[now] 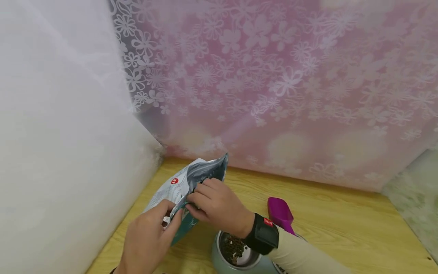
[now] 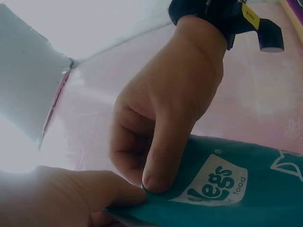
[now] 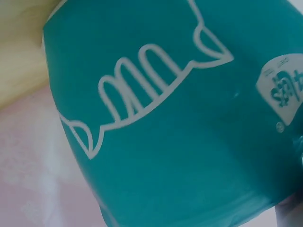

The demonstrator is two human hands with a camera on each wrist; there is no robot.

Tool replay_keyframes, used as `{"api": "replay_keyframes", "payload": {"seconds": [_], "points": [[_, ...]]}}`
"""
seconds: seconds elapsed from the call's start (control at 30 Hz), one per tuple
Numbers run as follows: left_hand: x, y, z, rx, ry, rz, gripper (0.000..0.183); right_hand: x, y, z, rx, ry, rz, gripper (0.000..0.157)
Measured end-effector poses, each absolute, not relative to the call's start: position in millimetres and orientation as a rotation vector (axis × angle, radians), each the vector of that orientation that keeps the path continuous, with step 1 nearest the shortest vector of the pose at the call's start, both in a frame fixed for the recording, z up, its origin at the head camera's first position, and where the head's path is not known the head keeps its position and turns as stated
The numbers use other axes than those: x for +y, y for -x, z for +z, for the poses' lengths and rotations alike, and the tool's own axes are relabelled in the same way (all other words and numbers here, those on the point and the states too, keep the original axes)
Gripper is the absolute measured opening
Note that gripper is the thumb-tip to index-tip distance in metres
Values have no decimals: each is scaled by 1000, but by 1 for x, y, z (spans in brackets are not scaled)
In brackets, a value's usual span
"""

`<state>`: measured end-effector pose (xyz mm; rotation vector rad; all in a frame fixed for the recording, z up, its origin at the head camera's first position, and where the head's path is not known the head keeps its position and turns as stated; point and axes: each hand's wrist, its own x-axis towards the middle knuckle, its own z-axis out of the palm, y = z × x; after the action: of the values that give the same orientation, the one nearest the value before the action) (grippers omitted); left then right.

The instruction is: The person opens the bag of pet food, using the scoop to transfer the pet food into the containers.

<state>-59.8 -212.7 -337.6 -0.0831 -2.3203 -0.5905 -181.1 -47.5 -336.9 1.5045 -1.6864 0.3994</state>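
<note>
A pet food bag (image 1: 171, 186), white-grey on one side and teal on the other, stands tilted with its silvery mouth gaping at the far end. My left hand (image 1: 147, 236) pinches the near corner of its top edge between thumb and fingers. Close beside it, my right hand (image 1: 219, 205) grips the same edge, fingertips curled over the rim. In the left wrist view the right hand (image 2: 161, 94) presses thumb against fingers on the edge, right by the left hand (image 2: 71, 194). The bag's teal face (image 3: 165, 142) with white line drawings fills the right wrist view.
Below the right wrist is a grey-blue pet bowl (image 1: 216, 253) with brown kibble (image 1: 232, 245) in it. A magenta scoop (image 1: 280, 209) lies to its right on the wooden table (image 1: 342, 220). A white sheet (image 1: 68, 133) rises at left, a pink floral curtain (image 1: 273, 95) behind.
</note>
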Motion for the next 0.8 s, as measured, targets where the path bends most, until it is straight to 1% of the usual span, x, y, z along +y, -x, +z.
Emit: {"api": "replay_keyframes", "payload": {"seconds": [0.13,0.2,0.3,0.37,0.43,0.53,0.67,0.8], "points": [[-224,60,-338,-2318,144,-703,20,-53,187,-329,-1659,-1563,386,38],[-230,60,-338,-2346,167,-771,20,-56,189,-324,-1658,-1619,353,42],[-237,59,-335,-2399,166,-850,21,-61,192,-316,-1655,-1734,297,34],[-240,57,-333,-2438,135,-864,21,-65,194,-312,-1662,-1806,272,26],[-241,57,-330,-2467,95,-836,20,-69,196,-309,-1666,-1851,269,22],[-242,58,-328,-2469,73,-734,15,-74,198,-305,-1668,-1866,264,19],[-246,61,-330,-2413,95,-624,17,-82,198,-301,-1655,-1873,251,15],[-256,60,-332,-2372,142,-635,19,-89,200,-297,-1676,-1957,262,15]]}}
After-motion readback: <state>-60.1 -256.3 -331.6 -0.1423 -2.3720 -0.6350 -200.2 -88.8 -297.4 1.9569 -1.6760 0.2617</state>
